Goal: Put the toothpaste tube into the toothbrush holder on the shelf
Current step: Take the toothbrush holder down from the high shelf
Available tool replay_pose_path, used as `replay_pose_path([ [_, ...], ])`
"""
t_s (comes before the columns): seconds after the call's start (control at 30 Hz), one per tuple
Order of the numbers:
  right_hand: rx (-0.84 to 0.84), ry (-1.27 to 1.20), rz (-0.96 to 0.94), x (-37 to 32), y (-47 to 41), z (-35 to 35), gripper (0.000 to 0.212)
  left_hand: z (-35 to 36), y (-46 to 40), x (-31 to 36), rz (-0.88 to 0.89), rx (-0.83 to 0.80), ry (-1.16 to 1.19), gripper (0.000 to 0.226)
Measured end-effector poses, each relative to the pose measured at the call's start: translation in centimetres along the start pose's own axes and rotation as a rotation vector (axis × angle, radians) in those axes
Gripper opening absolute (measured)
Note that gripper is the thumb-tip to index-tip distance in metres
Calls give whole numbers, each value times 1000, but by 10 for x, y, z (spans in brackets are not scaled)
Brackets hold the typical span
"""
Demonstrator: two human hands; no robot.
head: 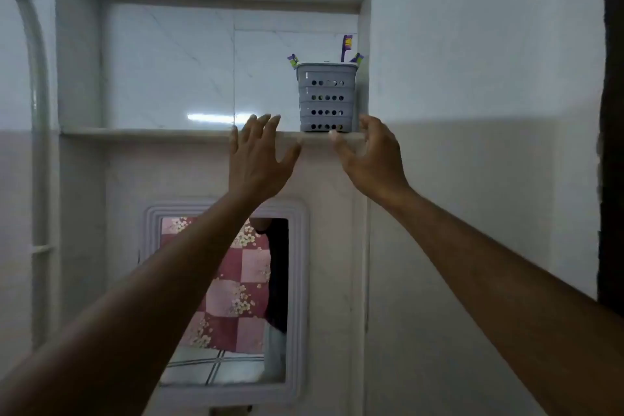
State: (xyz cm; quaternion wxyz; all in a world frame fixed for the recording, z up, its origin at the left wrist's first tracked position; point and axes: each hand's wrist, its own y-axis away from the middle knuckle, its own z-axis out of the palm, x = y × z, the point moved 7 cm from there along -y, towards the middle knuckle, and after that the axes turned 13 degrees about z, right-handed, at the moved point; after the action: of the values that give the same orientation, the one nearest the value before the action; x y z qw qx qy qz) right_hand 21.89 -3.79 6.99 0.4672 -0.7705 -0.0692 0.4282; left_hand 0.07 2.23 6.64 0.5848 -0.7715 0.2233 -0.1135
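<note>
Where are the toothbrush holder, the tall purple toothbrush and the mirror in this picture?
toothbrush holder [327, 98]: head view, front wall with holes.
tall purple toothbrush [346, 45]: head view, upper handle by the head.
mirror [229, 300]: head view, glass showing checked cloth.

A pale grey toothbrush holder [327, 98], pierced with rows of dark round holes, stands at the right end of a white marble shelf [152, 134], holding purple and green toothbrushes [346, 47]. A white-framed mirror [226, 300] below reflects pink-and-maroon checked, flower-printed cloth.
</note>
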Motion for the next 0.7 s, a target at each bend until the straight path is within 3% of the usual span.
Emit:
replay_pose_path([
  [0.27,129,55,-69,-20,-52,33,91,13,-7,-18,106,264,-86,48],
  [0.57,83,71,49,-21,-67,69,142,16,-5,-22,102,308,-70,45],
  [0.7,170,66,99,-16,-66,67,135,15,-5,-20,94,301,-63,44],
])
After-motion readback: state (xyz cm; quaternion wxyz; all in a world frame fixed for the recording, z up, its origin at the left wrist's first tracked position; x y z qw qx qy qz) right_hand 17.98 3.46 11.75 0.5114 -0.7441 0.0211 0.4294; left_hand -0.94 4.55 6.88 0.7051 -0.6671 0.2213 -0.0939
